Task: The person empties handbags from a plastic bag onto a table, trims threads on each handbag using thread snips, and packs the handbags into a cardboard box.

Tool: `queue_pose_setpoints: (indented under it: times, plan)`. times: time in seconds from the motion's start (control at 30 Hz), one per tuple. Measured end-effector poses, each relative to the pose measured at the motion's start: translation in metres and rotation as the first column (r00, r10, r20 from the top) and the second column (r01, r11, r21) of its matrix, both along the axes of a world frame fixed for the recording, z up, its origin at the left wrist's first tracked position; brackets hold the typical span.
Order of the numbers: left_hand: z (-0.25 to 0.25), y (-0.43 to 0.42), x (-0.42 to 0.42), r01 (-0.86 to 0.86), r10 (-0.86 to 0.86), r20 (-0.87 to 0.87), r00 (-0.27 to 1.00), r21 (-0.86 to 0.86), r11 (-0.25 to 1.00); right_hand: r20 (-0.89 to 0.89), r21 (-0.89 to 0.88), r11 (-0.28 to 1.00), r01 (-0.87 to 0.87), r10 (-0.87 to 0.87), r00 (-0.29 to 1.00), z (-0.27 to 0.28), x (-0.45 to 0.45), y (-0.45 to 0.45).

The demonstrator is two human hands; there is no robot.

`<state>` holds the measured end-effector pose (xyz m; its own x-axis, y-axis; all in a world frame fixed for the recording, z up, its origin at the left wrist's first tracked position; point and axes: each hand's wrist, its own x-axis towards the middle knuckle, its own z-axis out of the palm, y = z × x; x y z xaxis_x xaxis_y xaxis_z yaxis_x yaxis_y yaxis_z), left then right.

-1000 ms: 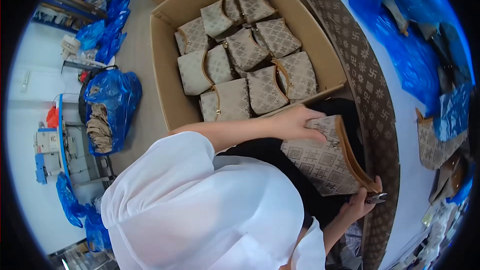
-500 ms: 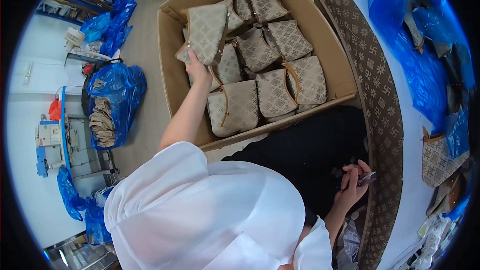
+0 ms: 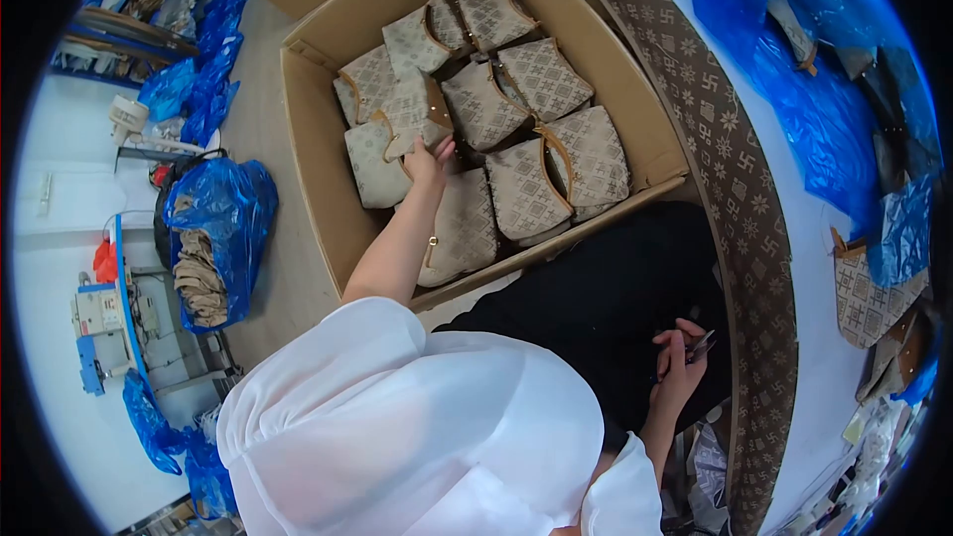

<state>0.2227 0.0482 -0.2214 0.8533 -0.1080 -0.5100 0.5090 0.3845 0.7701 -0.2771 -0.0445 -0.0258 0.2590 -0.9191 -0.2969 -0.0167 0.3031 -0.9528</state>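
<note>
Touching a bag (image 3: 412,109) in the head view, the left hand (image 3: 430,164) has its fingers at the near edge of it; whether they grip or merely rest there I cannot tell. That bag lies in the left half of the box (image 3: 625,79), about midway between the far and near edges, overlapping its neighbours. The right hand (image 3: 680,367) holds snips (image 3: 702,345) over the lap (image 3: 586,283), outside the box and on the near side of its near right corner.

For a tidy placement, I would keep the bag level, ease it between its neighbours rather than on top of them, make sure the trim does not fold under, and let go only once it sits by itself. The snips are best kept pointing away from lap and bags, since the tips could snag.

Counted: one box; eleven bags that I can make out in it, the touched one included, though some overlap and more may lie underneath; one pair of snips; one blue sack (image 3: 243,258) of cloth (image 3: 199,278) beyond the box's left edge; and, on the tabletop (image 3: 829,417) to the right, one patterned piece (image 3: 884,288) and blue plastic (image 3: 794,109) I cannot count
</note>
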Motion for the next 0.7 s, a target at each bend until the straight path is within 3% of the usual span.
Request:
queue_pose_setpoints:
  times: [0.03, 0.07, 0.17, 0.2, 0.23, 0.27, 0.3, 0.33, 0.37, 0.4, 0.43, 0.57, 0.63, 0.67, 0.7]
  plan:
    - [0.001, -0.005, 0.003, -0.007, 0.012, 0.042, 0.999, -0.111, 0.994, -0.007, 0.018, 1.000, 0.001, -0.001, 1.000, -0.002, 0.000, 0.001]
    - [0.001, -0.012, 0.004, 0.005, 0.000, 0.043, 0.999, -0.108, 0.994, -0.015, 0.036, 0.999, 0.001, 0.000, 1.000, -0.003, 0.000, 0.003]
    - [-0.010, -0.039, 0.009, 0.322, -0.427, -0.174, 0.888, -0.428, 0.844, -0.037, 0.062, 0.998, 0.001, 0.001, 0.999, -0.003, 0.002, 0.003]
    - [-0.008, -0.047, 0.003, 0.328, -0.433, -0.174, 0.884, -0.428, 0.842, -0.050, 0.067, 0.998, -0.006, 0.010, 0.999, -0.003, 0.003, 0.003]
    - [-0.008, -0.056, -0.005, 0.629, -0.633, -0.102, 0.767, -0.071, 0.774, -0.064, 0.070, 0.997, -0.012, 0.016, 0.998, -0.002, 0.003, 0.002]
    - [-0.007, -0.067, -0.013, 0.787, -0.799, -0.116, 0.590, 0.304, 0.537, -0.065, 0.066, 0.998, -0.002, 0.006, 0.998, -0.002, 0.002, 0.000]
    - [-0.004, -0.075, -0.019, 0.764, -0.896, -0.215, 0.388, 0.618, 0.183, -0.075, 0.057, 0.998, -0.004, 0.008, 0.997, -0.004, 0.001, 0.000]
    - [-0.002, -0.081, -0.026, 0.768, -0.902, -0.213, 0.375, 0.616, 0.174, -0.085, 0.049, 0.999, -0.006, 0.010, 0.996, -0.006, 0.000, 0.000]
    - [-0.001, -0.086, -0.032, 0.444, -0.938, -0.175, 0.301, 0.896, -0.025, -0.097, 0.040, 0.999, -0.007, 0.011, 0.995, -0.008, -0.002, -0.001]
    - [-0.002, -0.091, -0.039, 0.007, -0.962, -0.171, 0.212, 0.985, -0.174, -0.101, 0.038, 0.999, 0.007, -0.003, 0.995, -0.009, -0.003, -0.001]
    - [-0.003, -0.096, -0.044, -0.442, -0.970, -0.205, 0.126, 0.864, -0.240, -0.110, 0.046, 0.999, 0.011, -0.006, 0.994, -0.011, -0.004, -0.001]
    - [-0.017, -0.102, -0.037, -0.608, -0.985, -0.138, 0.104, 0.775, -0.173, -0.159, 0.103, 0.994, 0.026, -0.009, 0.987, -0.015, -0.008, 0.005]
    - [-0.021, -0.106, -0.028, -0.544, -0.940, -0.258, 0.224, 0.767, -0.340, -0.181, 0.133, 0.991, 0.017, 0.008, 0.983, -0.016, -0.007, 0.004]
    - [-0.018, -0.111, -0.026, -0.480, -0.897, -0.364, 0.250, 0.758, -0.442, -0.192, 0.116, 0.990, 0.077, -0.053, 0.980, -0.016, -0.005, 0.003]
    - [-0.008, -0.115, -0.026, -0.424, -0.855, -0.457, 0.245, 0.743, -0.518, -0.271, 0.126, 0.992, 0.020, 0.015, 0.963, -0.017, -0.004, 0.002]
